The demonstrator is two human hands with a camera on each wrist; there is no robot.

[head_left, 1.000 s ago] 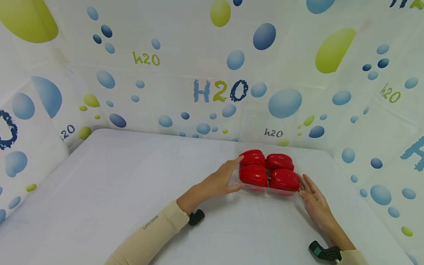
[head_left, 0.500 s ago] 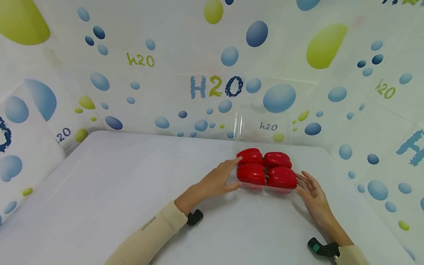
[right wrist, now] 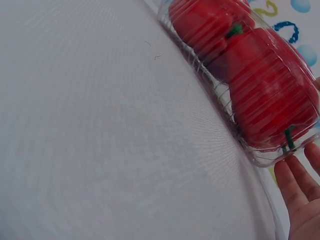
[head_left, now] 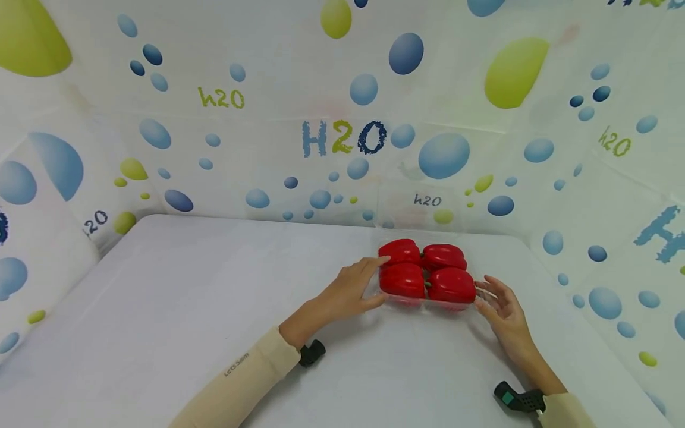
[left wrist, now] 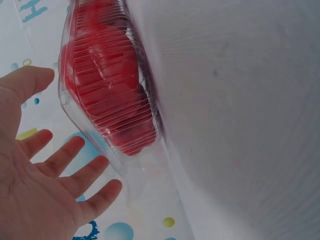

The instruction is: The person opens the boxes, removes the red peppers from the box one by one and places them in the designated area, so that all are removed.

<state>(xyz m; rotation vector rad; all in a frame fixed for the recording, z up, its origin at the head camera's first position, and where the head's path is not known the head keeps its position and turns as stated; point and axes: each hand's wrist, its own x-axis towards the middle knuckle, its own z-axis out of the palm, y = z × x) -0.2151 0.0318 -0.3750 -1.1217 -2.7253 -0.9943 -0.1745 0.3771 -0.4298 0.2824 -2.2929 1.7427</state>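
Several red bell peppers with green stems lie in two rows in a clear plastic container on the white table. Its see-through lid appears faintly raised at the back. At the container's left side is my left hand, fingers stretched and thumb spread; in the left wrist view this hand has its palm toward the ribbed wall, apparently a little apart from it. On the other side, my right hand has loosely bent fingers at the right wall. Fingertips of the right hand come close to the corner; contact is unclear.
A white cloth covers the table. Behind it and at both sides hangs a white sheet printed with blue and green drops and H2O lettering. Black wrist bands sit by the beige sleeves.
The whole head view has shifted slightly, so everything sits a little farther left. My right fingers have loosened slightly at the container's side. The left hand and peppers stay much the same.
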